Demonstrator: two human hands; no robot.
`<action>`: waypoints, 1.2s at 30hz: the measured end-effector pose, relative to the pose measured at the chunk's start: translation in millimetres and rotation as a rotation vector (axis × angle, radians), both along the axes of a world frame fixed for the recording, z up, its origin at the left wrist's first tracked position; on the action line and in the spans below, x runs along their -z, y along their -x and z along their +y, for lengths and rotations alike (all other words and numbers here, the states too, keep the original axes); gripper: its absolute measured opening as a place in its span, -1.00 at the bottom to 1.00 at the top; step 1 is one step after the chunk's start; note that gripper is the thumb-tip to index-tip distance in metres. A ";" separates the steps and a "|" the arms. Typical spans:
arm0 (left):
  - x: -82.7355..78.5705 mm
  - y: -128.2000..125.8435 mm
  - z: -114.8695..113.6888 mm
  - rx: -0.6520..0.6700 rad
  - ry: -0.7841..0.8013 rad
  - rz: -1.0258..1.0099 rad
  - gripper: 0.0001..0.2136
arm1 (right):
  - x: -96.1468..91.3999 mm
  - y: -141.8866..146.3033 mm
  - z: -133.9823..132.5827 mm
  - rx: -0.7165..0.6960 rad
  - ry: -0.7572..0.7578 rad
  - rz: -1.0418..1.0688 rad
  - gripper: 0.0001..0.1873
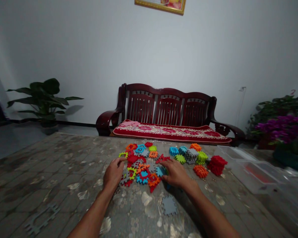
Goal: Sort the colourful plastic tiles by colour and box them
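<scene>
A loose pile of interlocking plastic puzzle tiles in red, orange, blue, lime green and grey lies on the table. My left hand (113, 173) is at the pile's left edge, its fingertips by a lime green tile (123, 154) and a grey tile (124, 177). On the opposite side, my right hand (175, 172) has its fingers spread beside a light blue tile (161, 171) and a red tile (163, 158). Neither hand visibly grips a tile. Nearer to me lies a flat grey tile (169, 205), with a grey frame-shaped tile (42, 218) far to the left.
Stacks sorted by colour stand right of the pile, among them a red stack (217, 165), an orange stack (200, 171) and a grey stack (191, 156). A clear plastic box (248, 178) sits at the table's right side. Beyond the table is a wooden bench (167, 110).
</scene>
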State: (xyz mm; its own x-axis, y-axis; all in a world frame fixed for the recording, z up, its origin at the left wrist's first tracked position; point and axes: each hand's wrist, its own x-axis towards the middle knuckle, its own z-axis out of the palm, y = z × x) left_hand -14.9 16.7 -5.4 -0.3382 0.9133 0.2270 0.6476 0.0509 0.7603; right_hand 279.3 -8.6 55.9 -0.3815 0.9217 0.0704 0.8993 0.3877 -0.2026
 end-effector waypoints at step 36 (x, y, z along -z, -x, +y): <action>1.1 -1.4 -1.0 0.044 0.062 0.115 -0.73 | -61.1 -85.4 121.2 0.578 0.035 -0.269 -0.48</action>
